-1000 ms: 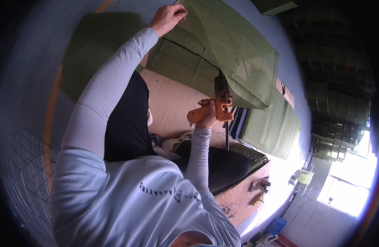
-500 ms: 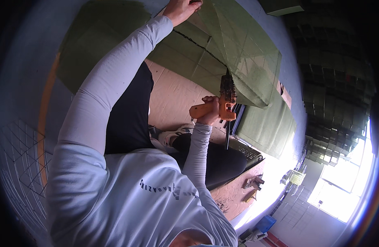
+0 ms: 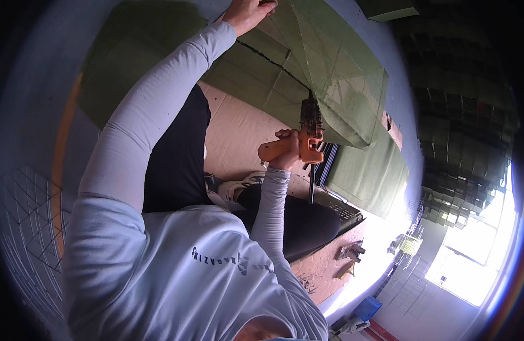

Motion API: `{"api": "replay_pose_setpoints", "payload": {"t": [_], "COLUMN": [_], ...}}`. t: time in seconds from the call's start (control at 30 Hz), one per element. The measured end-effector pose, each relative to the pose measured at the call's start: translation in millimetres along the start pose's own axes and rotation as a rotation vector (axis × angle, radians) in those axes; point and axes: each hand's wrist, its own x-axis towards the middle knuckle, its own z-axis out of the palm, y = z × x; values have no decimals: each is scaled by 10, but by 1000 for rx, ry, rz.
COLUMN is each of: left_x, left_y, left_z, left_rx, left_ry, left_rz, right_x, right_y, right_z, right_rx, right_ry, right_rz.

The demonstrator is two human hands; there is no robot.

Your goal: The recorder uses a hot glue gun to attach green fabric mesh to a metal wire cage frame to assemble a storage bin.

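My right hand [image 3: 287,149] is wrapped round the handle of an orange hot glue gun [image 3: 311,139]. Its front is crusted with dark residue, and a black glue stick [image 3: 312,184] pokes out of its rear. The nozzle meets one end of a dark glue line [image 3: 267,58] that runs up and left across a green, mesh-like sheet [image 3: 239,71]. Beside the nozzle, a see-through green flap [image 3: 341,68] is folded up. At the top edge, my left hand [image 3: 247,14] has its fingers pinched together next to the flap; what they grip is hard to see.
Pinkish board [image 3: 233,119] lies under the sheet, by my legs. A dark crate [image 3: 344,211] and a bundle of dark sticks [image 3: 329,162] are at the right. Small stained tools [image 3: 350,252] sit on the board at lower right. Stacked wire grids [image 3: 461,113] stand far right.
The glue gun and my right hand have shifted slightly left and up, the nozzle following the glue line. My left hand has moved a little left.
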Motion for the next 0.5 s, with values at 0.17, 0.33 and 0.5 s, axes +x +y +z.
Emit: {"api": "replay_pose_setpoints", "payload": {"t": [0.17, 0.33, 0.5], "left_x": [-14, -9, 6], "left_y": [39, -11, -14], "left_z": [-7, -23, -17], "left_rx": [33, 39, 17], "left_ry": [2, 16, -6], "left_rz": [-43, -5, -16], "right_x": [-15, -60, -57], "right_y": [-15, -84, -77], "right_z": [74, 193, 198], "right_rx": [-13, 15, 25], "right_ry": [3, 16, 5], "right_rz": [-21, 6, 9]}}
